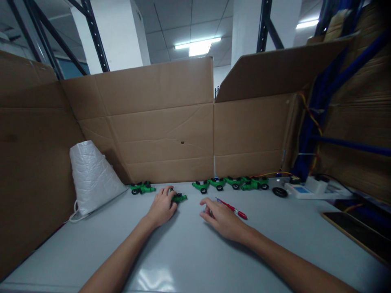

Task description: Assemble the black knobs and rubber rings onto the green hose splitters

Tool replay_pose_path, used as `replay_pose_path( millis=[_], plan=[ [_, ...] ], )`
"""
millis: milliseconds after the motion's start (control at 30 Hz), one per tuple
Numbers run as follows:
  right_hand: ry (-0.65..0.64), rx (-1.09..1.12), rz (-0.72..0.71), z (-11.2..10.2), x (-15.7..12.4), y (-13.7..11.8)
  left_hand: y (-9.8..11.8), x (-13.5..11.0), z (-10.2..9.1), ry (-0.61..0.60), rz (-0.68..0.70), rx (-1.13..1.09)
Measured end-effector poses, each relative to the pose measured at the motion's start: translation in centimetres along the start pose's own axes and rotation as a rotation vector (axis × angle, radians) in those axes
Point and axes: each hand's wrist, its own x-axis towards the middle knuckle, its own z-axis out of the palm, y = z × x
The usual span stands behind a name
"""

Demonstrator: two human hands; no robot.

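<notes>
One green toy vehicle point(180, 197) is held by the left hand point(163, 206), long axis kinda pointed toward the loosely opened right hand point(222, 219).

A small, bright-green, plastic-looking toy vehicle point(180, 197) sits slightly left of centre in the frame's lower half. Its narrow, blunt green end points toward the frame's right, roughly level; dark detail shows along it, and its left portion is hidden.
</notes>
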Motion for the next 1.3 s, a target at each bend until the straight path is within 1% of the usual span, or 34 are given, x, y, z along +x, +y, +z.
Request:
replay_pose_path(
  millis=[267,400,500,600,667,733,900,967,1033,1100,1167,1300],
  plan=[
    [-0.035,-0.027,-0.012,-0.3,-0.1,-0.6,-2.8,0.3,-0.5,-0.03,-0.152,0.228],
    [-0.044,-0.042,-0.01,-0.4,-0.2,-0.9,-3.8,0.6,-0.4,0.02,-0.214,0.256],
    [-0.047,-0.042,-0.008,-0.4,-0.2,-1.0,-4.3,0.9,-0.1,0.048,-0.254,0.2],
    [-0.052,-0.027,-0.006,-0.3,-0.2,-0.8,-4.6,1.0,0.5,0.136,-0.291,0.054],
    [-0.05,-0.024,-0.004,-0.3,-0.2,-0.8,-4.9,1.1,1.0,0.197,-0.292,-0.024],
    [-0.053,-0.027,-0.003,-0.4,-0.2,-0.9,-5.1,1.1,1.5,0.21,-0.281,-0.068],
    [-0.066,-0.032,-0.004,-0.5,-0.3,-1.2,-4.6,1.0,1.8,0.186,-0.23,-0.063],
    [-0.073,-0.026,-0.008,-0.6,-0.3,-1.4,-4.2,0.9,1.7,0.165,-0.18,-0.027],
    [-0.079,-0.027,-0.013,-0.7,-0.3,-1.5,-3.9,1.0,1.6,0.114,-0.113,0.019],
    [-0.081,-0.032,-0.019,-0.8,-0.3,-1.6,-3.9,1.1,1.5,0.063,-0.089,0.071],
    [-0.083,-0.03,-0.024,-0.9,-0.3,-1.6,-4.2,1.1,1.4,0.044,-0.113,0.118],
    [-0.088,-0.029,-0.043,-1.0,-0.3,-1.6,-4.9,1.1,1.2,0.016,-0.202,0.2]
  ],
)
